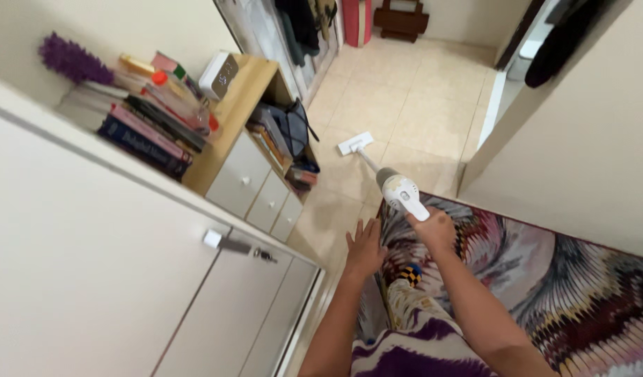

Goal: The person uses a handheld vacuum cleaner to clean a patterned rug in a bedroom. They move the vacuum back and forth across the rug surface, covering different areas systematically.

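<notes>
The right hand (pixel 433 227) hides the vacuum (pixel 399 190) handle it is wrapped around, so the fingers cannot be made out; the thin tube is partly blurred on its way to the white floor head (pixel 355 143), which rests on the tiled floor (pixel 412 105) farther off; the rug (pixel 580 279) is cut off at the right and near edges; dark clothes at the far top are cut by the frame. On the wooden shelf (pixel 241 98) to the left lies 1 stack of books (pixel 143 132), spines red, black and dark blue, with a purple duster (pixel 70 59) behind and a white box-shaped clock (pixel 218 73) beside them; labels are too small to tell. The left hand (pixel 364 248) is open, fingers spread wide, holding nothing, just left of the right hand, above the rug's edge.
</notes>
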